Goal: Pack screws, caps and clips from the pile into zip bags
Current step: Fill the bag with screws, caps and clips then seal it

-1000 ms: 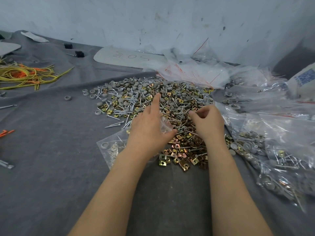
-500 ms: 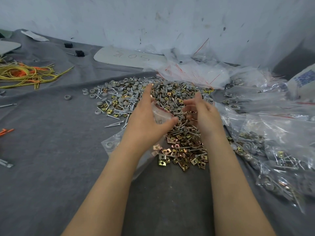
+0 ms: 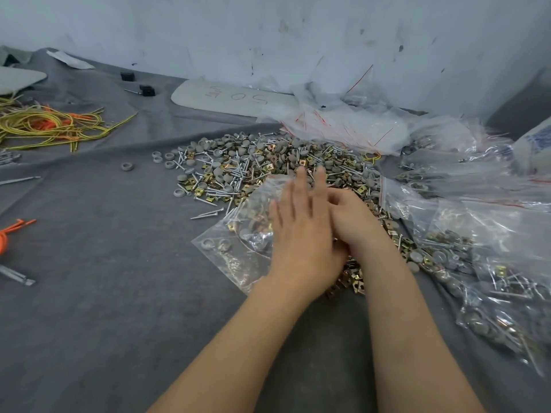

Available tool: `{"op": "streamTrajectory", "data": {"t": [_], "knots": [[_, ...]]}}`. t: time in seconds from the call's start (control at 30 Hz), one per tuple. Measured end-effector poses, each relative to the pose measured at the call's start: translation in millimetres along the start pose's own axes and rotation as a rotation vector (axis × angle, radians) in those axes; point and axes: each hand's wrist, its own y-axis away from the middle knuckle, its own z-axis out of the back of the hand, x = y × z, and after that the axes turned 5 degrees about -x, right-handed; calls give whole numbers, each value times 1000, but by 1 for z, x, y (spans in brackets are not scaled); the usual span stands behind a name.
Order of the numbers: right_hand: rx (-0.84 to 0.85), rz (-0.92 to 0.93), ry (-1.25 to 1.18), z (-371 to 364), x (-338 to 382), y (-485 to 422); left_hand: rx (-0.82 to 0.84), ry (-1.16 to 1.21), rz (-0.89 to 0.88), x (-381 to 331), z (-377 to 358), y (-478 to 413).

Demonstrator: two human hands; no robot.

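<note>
A clear zip bag (image 3: 235, 257), partly filled with grey caps, screws and brass clips, lies on the grey cloth surface (image 3: 104, 293) at the near edge of the pile (image 3: 247, 165), its mouth lifted toward the heap. The left hand (image 3: 301, 234) lies over the bag's right side with its fingers (image 3: 301, 186) held straight and close together, blurred, their tips above the bag's raised mouth; its thumb is hidden. The right hand (image 3: 354, 219) presses against the left from the side, its fingers curled inward — whether they pinch anything cannot be told, since the left hand covers them. The pile spreads away behind both hands: pale round caps, silver screws and square brass clips all mixed together. To the right, filled bags (image 3: 483, 263) lie overlapping on the cloth, and behind the pile sits a loose heap of empty bags (image 3: 351, 126) with red seal lines. One stray cap (image 3: 126, 166) lies apart to the left. Farther out are a tangle of yellow and orange cords (image 3: 50, 126), two small black blocks (image 3: 147, 90) and a flat grey board (image 3: 226, 98) with red writing. A scuffed, pale wall (image 3: 268, 31) closes off the surface at the back.
</note>
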Motion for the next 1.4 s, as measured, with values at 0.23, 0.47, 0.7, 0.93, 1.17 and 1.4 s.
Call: {"op": "streamTrajectory", "data": {"t": [0.23,0.47,0.7,0.93,1.17,1.4], "knots": [[-22,-26,196,11,4,-1,26,-33,-103,-12,-11,8],[-39,-10,201,7,1,-2,76,-42,22,-10,-12,10],[-65,-22,190,5,-1,-4,157,17,97,-10,-13,11],[-84,-49,142,3,-4,-6,168,16,96,-10,-12,11],[-76,-39,72,1,-6,-5,99,-50,39,-2,-9,5],[-23,157,71,-2,19,11,53,60,274,29,26,-19]]}}
